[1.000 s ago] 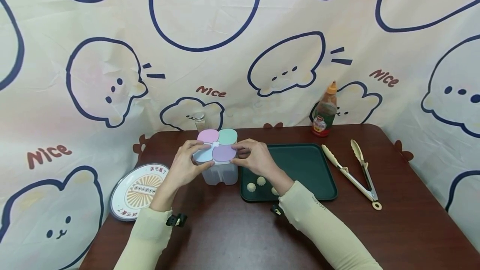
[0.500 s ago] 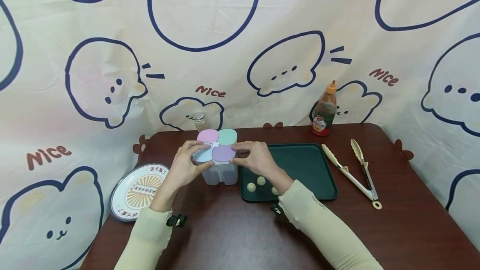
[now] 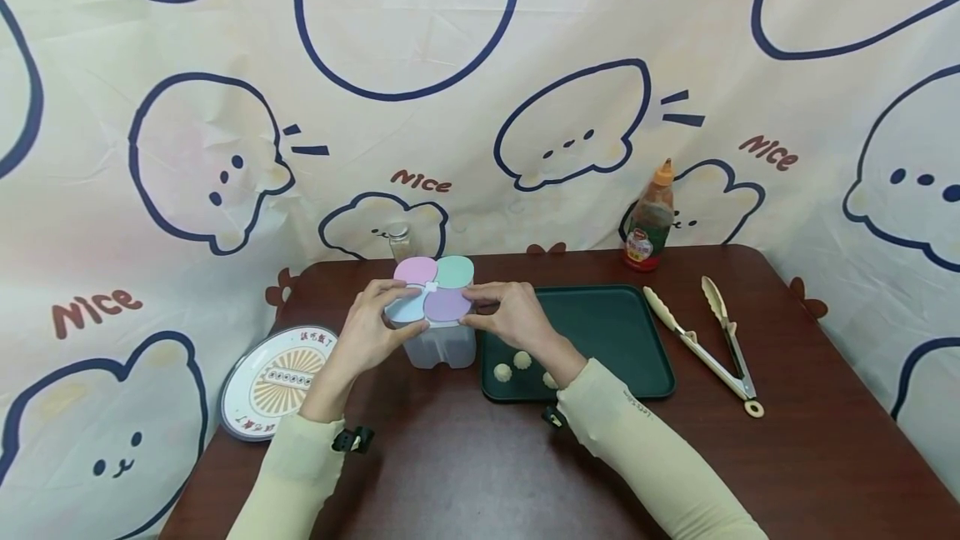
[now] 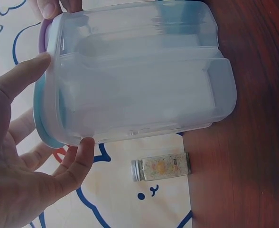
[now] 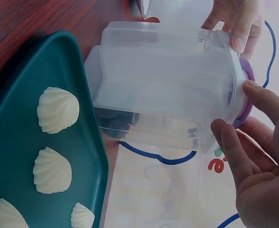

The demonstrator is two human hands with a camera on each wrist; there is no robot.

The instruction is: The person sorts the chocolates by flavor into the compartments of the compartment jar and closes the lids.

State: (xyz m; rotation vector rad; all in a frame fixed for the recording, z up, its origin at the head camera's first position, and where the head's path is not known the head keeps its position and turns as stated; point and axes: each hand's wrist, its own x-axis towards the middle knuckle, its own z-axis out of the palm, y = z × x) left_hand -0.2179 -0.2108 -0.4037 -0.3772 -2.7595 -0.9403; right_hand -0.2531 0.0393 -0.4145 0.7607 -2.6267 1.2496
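A translucent plastic storage box (image 3: 441, 348) stands on the table between both hands. Its four-petal lid (image 3: 448, 307) is pink, green, blue and purple. My left hand (image 3: 375, 323) grips the lid at the blue petal, thumb at the front rim and fingers along the side. On the purple side, my right hand (image 3: 512, 317) pinches the rim with thumb and fingers. Through the clear wall (image 4: 144, 90) in the left wrist view, no food shows inside. From the right wrist view, the thumb and fingers of the right hand (image 5: 260, 156) lie at the lid's edge.
Right of the box lies a dark green tray (image 3: 600, 323) bearing several pleated white buns (image 5: 58, 110). Metal tongs (image 3: 712, 357) lie farther right. At the back stand a sauce bottle (image 3: 649, 223) and a seasoning jar (image 4: 161, 167). A patterned plate (image 3: 262, 407) sits at left.
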